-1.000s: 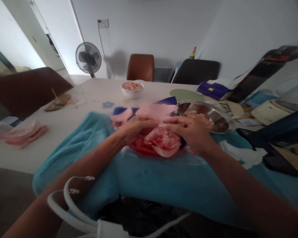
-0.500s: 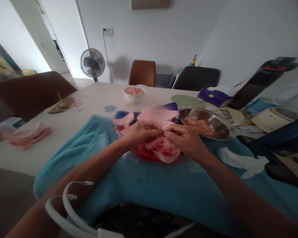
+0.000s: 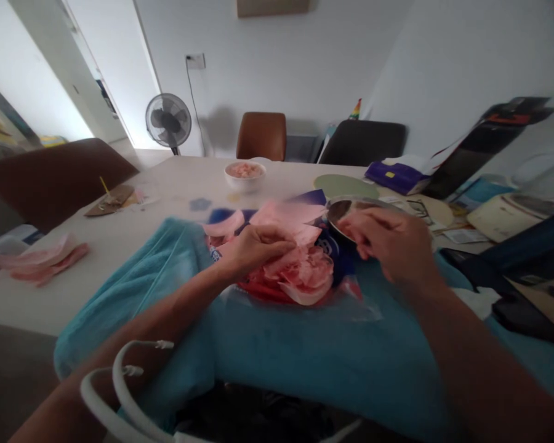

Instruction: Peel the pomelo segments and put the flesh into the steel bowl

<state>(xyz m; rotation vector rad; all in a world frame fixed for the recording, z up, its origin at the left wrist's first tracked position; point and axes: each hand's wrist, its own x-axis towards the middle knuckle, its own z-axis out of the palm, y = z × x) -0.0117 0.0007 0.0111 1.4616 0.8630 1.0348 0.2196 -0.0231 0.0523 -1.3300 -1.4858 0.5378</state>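
home dining room | table (image 3: 175, 184) | chairs (image 3: 261, 135) | fan (image 3: 168, 120)

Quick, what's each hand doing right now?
The left hand: closed on the pink fruit.
The right hand: pinching a blurred pink piece over the metal bowl.

White walls (image 3: 305, 55), plain; socket (image 3: 194, 60) high on far one, cable hanging below. Bright daylight through opening (image 3: 50, 80) at left. Standing fan (image 3: 168, 120) in far corner. Pale table (image 3: 180, 178) mid-room. Brown chair (image 3: 261, 135), dark chair (image 3: 362, 141) at far end; another brown chair (image 3: 50, 178) at left side. Dim grey-brown floor (image 3: 9, 375) at lower left.
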